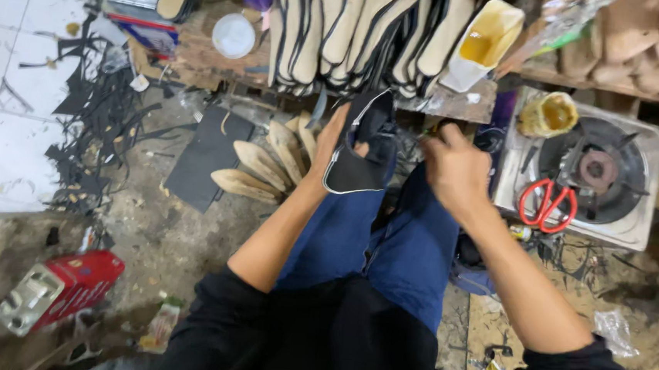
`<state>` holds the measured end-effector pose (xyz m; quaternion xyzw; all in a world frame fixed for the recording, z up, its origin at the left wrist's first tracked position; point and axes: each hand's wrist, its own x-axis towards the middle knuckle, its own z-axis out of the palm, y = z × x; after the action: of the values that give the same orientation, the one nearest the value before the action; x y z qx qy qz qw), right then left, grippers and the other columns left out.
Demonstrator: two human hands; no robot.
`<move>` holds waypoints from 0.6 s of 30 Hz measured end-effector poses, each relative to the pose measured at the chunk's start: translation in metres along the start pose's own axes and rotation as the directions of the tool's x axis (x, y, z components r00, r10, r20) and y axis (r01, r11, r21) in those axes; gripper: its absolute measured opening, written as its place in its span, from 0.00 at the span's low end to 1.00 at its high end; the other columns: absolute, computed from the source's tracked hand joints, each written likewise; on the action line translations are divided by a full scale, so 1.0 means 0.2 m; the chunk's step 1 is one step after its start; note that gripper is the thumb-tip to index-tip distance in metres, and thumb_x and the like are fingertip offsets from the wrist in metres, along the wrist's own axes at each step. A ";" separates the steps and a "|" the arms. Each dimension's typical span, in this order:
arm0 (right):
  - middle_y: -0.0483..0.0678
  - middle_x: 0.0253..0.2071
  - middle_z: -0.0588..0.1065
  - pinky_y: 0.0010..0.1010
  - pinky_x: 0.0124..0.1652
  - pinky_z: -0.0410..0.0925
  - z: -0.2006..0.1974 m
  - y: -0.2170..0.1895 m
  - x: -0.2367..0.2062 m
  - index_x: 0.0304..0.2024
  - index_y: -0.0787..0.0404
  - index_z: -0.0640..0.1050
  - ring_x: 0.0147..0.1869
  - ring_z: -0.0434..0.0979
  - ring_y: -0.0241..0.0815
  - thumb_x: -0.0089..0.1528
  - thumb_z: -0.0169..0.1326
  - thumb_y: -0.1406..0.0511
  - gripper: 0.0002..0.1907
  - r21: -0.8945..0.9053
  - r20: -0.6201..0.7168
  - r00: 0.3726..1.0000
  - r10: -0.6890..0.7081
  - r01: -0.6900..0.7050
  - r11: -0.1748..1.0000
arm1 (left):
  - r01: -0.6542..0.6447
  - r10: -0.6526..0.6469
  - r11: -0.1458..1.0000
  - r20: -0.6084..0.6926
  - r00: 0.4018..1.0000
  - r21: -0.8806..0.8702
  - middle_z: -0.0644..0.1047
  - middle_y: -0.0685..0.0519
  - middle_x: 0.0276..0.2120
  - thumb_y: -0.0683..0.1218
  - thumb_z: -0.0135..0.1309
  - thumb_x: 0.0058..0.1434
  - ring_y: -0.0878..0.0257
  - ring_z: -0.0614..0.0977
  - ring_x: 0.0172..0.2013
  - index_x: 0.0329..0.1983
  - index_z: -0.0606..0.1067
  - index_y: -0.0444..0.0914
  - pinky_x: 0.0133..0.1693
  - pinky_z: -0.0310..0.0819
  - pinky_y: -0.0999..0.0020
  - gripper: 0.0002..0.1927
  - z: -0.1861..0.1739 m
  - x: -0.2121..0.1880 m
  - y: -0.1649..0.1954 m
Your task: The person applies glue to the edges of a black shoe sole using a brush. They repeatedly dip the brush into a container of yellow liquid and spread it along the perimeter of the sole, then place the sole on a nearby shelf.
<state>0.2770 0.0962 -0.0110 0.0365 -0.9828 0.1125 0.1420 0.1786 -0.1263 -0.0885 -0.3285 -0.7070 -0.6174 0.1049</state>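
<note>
Black fabric shoe upper with pale edge trim [359, 152] held over the knees.
Left hand [331, 143] closed around the upper from its left side, fingers wrapped behind. Right hand [454, 167] clenched just right of it; contents cannot be told. Beyond the grip: row of tan, black-edged insoles [356, 28]. Right of it: red-handled scissors [546, 204] on a steel gas stove [636, 222].

Black shoe upper [363, 152] (pale-edged), held upright above the knees

Right hand [454, 167] perhaps hides a small tool.
</note>
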 end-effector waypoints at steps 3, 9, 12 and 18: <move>0.52 0.40 0.76 0.48 0.33 0.71 0.00 -0.03 0.00 0.33 0.57 0.83 0.34 0.79 0.58 0.58 0.58 0.67 0.03 0.032 0.192 0.981 -0.038 0.032 0.999 | 0.043 -0.042 0.999 -0.025 0.999 0.029 0.74 0.36 0.57 0.57 0.55 0.65 0.38 0.77 0.58 0.67 0.65 0.32 0.59 0.72 0.55 0.34 0.00 -0.01 0.01; 0.54 0.37 0.75 0.45 0.33 0.71 0.00 -0.08 0.06 0.46 0.59 0.83 0.34 0.79 0.56 0.53 0.58 0.71 0.17 0.180 0.062 0.992 0.111 -0.121 0.976 | -0.032 0.035 0.996 -0.036 0.999 0.084 0.73 0.36 0.59 0.50 0.57 0.63 0.38 0.77 0.59 0.68 0.64 0.32 0.60 0.71 0.55 0.34 0.02 0.01 -0.01; 0.55 0.41 0.77 0.46 0.35 0.71 0.02 -0.07 0.06 0.34 0.61 0.83 0.40 0.78 0.60 0.51 0.61 0.71 0.08 0.221 0.108 0.994 -0.031 0.007 0.975 | -0.006 0.013 0.988 -0.045 0.999 0.156 0.74 0.37 0.57 0.46 0.57 0.58 0.43 0.77 0.54 0.67 0.65 0.33 0.55 0.72 0.57 0.33 0.03 0.03 0.02; 0.57 0.39 0.75 0.46 0.36 0.71 -0.02 -0.01 0.01 0.45 0.59 0.83 0.39 0.79 0.58 0.54 0.57 0.71 0.16 0.113 0.083 0.989 0.122 -0.131 0.985 | 0.352 -0.351 0.936 0.037 0.936 -0.010 0.77 0.43 0.43 0.42 0.58 0.54 0.56 0.77 0.37 0.65 0.70 0.37 0.40 0.74 0.65 0.33 0.01 0.05 0.13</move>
<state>0.2763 0.0949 -0.0059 -0.0133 -0.9794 0.1779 0.0950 0.1864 -0.1211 -0.0614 -0.2084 -0.7508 -0.6264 -0.0221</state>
